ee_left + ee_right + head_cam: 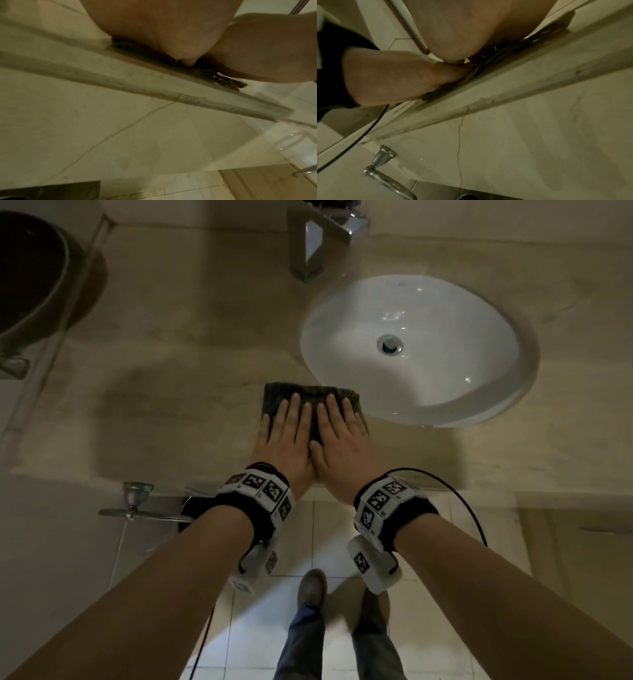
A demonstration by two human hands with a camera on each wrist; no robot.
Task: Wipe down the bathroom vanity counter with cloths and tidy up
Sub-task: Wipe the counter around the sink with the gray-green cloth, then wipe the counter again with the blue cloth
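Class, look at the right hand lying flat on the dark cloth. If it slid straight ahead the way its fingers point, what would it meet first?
Probably the near rim of the white sink. The right hand points up and slightly right across the cloth, whose far edge almost touches the basin.

Both arms were extended forward. The left hand [282,440] and the right hand [342,445] lay side by side, palms down, fingers straight and together, thumbs touching. Each wrist carried a marker-covered band.
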